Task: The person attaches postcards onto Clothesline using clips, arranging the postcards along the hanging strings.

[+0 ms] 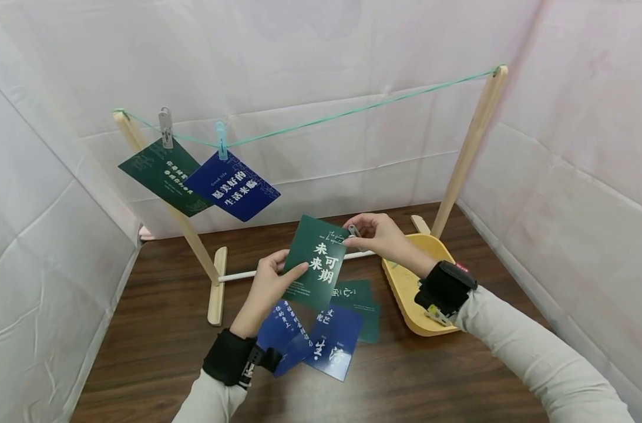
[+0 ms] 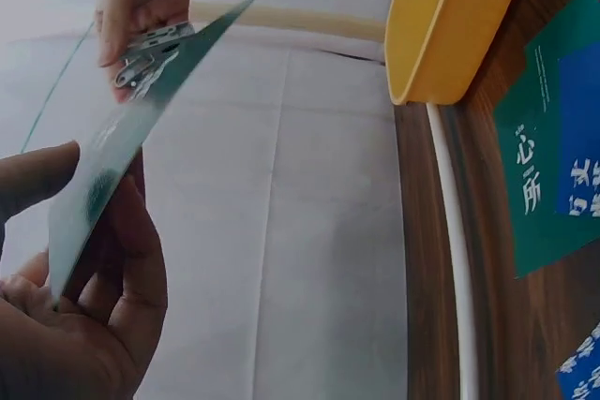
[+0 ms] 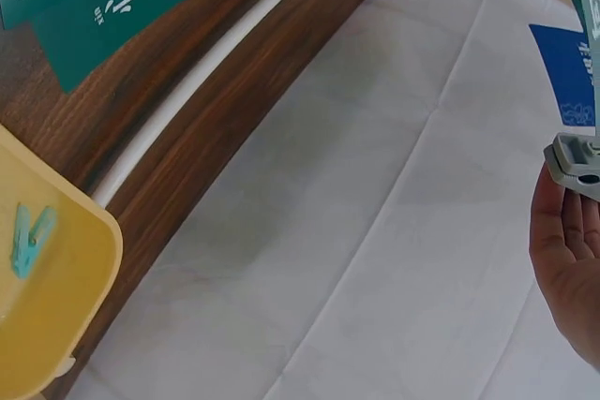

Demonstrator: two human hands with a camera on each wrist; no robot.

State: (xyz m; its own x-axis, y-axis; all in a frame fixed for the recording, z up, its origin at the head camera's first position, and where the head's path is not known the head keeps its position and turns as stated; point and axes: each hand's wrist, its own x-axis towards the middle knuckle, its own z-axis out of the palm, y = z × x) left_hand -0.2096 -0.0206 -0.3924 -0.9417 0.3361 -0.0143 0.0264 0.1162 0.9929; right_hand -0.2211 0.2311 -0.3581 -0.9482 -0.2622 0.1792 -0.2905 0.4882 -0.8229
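My left hand [image 1: 270, 281] grips a green card [image 1: 316, 261] with white lettering by its left side, thumb on the front and fingers behind. With my right hand [image 1: 380, 236] I pinch a grey clothespin [image 1: 354, 231] at the card's upper right corner. In the left wrist view the clothespin [image 2: 155, 55] lies against the card's far end; whether its jaws bite the card is hard to tell. The right wrist view catches the clothespin [image 3: 577, 164] at the right edge, in the fingers of my right hand [image 3: 572, 259].
A green string [image 1: 321, 120] spans two wooden posts; a grey and a light blue clothespin [image 1: 222, 141] hold a green card [image 1: 164, 176] and a blue card [image 1: 233, 187] on it. More cards [image 1: 333, 341] lie on the table. A yellow basket [image 1: 400, 288] at right holds a teal clothespin [image 3: 31, 239].
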